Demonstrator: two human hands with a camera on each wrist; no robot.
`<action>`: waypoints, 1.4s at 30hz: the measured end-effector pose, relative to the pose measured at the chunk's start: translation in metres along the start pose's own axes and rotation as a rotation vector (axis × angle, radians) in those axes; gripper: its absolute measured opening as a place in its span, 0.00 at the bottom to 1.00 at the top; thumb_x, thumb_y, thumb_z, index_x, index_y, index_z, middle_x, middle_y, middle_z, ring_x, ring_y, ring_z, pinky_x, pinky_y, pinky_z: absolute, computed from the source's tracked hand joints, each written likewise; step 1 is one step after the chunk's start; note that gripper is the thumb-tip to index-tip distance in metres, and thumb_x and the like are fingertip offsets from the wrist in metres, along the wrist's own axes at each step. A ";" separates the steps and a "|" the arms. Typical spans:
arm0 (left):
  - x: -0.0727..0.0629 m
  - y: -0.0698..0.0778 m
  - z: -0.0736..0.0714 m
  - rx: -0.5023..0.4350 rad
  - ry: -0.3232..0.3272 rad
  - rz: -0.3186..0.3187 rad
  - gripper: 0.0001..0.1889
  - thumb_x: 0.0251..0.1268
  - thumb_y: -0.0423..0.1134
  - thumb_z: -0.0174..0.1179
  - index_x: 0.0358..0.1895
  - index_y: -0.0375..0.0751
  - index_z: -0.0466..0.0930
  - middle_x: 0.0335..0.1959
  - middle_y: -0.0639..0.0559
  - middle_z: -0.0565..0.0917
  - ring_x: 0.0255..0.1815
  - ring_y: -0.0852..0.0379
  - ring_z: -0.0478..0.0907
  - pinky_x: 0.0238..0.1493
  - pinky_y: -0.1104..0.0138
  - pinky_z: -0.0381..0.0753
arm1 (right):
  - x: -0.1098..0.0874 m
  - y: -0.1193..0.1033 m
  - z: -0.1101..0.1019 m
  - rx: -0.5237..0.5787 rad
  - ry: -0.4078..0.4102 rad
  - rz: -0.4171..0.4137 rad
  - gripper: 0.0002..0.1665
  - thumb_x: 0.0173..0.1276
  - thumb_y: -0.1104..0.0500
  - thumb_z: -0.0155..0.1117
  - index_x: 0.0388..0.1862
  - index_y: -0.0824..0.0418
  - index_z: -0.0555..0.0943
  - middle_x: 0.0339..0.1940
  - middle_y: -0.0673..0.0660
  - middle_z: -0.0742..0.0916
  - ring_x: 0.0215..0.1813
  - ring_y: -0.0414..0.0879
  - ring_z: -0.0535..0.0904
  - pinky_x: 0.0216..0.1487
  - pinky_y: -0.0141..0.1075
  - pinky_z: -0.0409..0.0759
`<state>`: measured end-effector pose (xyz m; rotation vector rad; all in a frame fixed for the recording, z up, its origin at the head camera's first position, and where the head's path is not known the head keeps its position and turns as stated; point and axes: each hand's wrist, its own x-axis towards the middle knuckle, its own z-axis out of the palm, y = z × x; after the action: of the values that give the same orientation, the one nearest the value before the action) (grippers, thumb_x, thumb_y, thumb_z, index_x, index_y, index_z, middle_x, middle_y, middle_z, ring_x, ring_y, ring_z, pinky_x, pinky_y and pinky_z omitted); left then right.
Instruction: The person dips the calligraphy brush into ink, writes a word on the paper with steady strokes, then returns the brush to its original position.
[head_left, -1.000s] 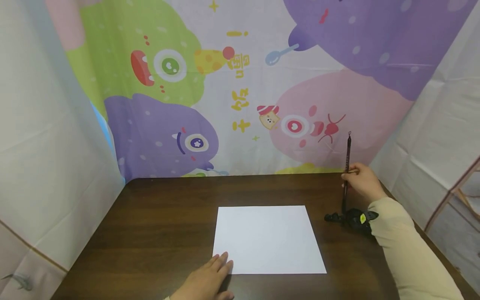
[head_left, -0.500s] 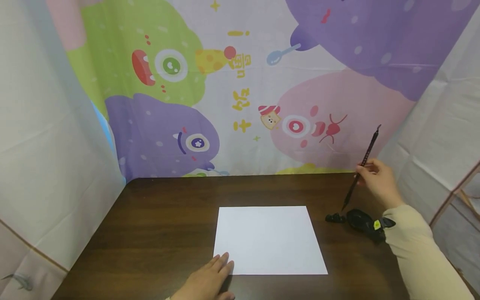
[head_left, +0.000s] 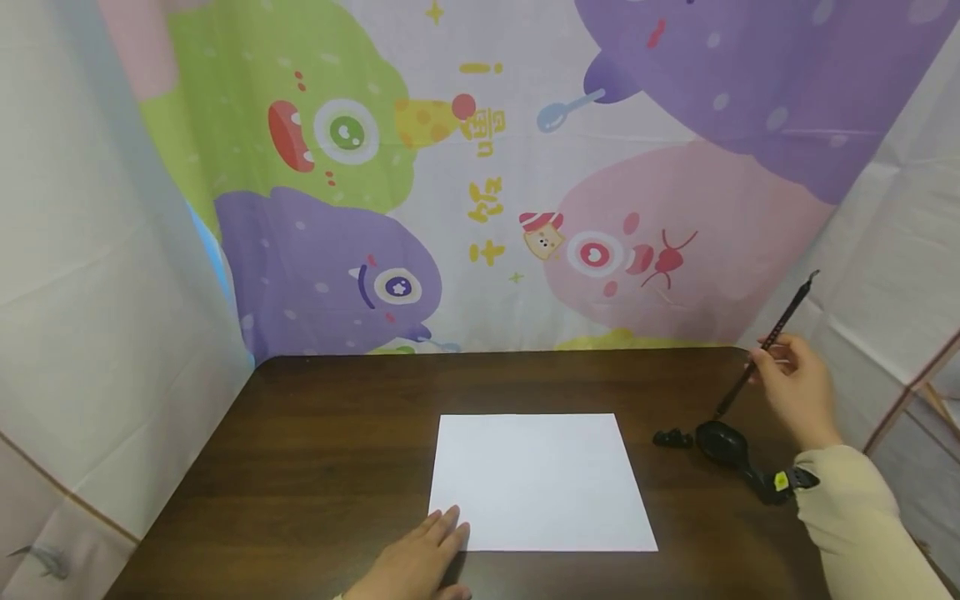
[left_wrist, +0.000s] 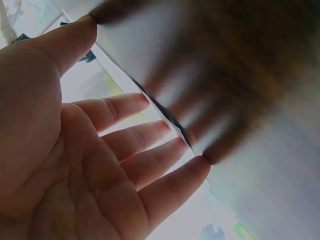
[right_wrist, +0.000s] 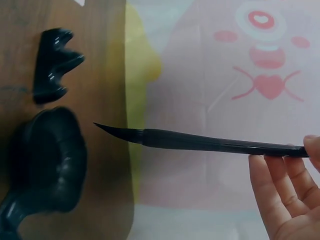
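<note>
My right hand (head_left: pixel 798 392) pinches a dark calligraphy brush (head_left: pixel 765 350) by its upper handle, which leans to the right with the tip down. Its pointed black tip is close by the far rim of a black ink dish (head_left: pixel 722 442). In the right wrist view the brush (right_wrist: pixel 195 141) lies across the picture, its bristles dark and slightly bent. A black wavy brush rest (head_left: pixel 672 437) sits left of the dish with nothing on it. My left hand (head_left: pixel 416 554) rests with extended fingers on the lower left corner of a blank white sheet of paper (head_left: pixel 543 479).
The sheet lies on a dark brown wooden table (head_left: pixel 322 450). Behind the table hangs a cloth (head_left: pixel 517 308) printed with cartoon monsters, and white fabric walls (head_left: pixel 97 250) stand on both sides. A black device with a yellow tag (head_left: pixel 782 481) is at my right wrist.
My right hand has moved right, carrying the brush from over the brush rest to beside the ink dish. The brush has gone from nearly upright to leaning right. My left hand stays put.
</note>
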<state>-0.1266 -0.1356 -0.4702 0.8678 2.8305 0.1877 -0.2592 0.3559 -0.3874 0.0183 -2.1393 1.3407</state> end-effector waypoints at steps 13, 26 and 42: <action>-0.001 -0.001 0.001 0.019 0.026 0.014 0.38 0.61 0.62 0.60 0.68 0.41 0.70 0.71 0.40 0.70 0.69 0.39 0.70 0.56 0.47 0.81 | -0.021 0.020 -0.014 -0.014 0.061 0.076 0.15 0.70 0.67 0.59 0.36 0.44 0.74 0.27 0.31 0.81 0.22 0.23 0.78 0.25 0.17 0.77; -0.002 -0.002 0.001 0.012 0.016 0.019 0.39 0.61 0.64 0.58 0.68 0.41 0.70 0.72 0.40 0.69 0.69 0.38 0.70 0.56 0.47 0.81 | -0.028 0.035 -0.011 -0.109 0.047 0.040 0.07 0.69 0.66 0.61 0.43 0.68 0.76 0.25 0.27 0.78 0.22 0.22 0.78 0.24 0.17 0.77; -0.002 -0.001 0.000 0.001 0.011 0.015 0.38 0.61 0.63 0.59 0.68 0.40 0.70 0.72 0.40 0.69 0.69 0.38 0.70 0.55 0.46 0.81 | -0.028 0.028 -0.002 -0.135 0.000 -0.002 0.15 0.70 0.63 0.61 0.49 0.73 0.74 0.26 0.25 0.79 0.26 0.21 0.78 0.27 0.17 0.78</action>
<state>-0.1255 -0.1371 -0.4698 0.8904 2.8349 0.1940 -0.2444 0.3625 -0.4236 -0.0333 -2.2248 1.1925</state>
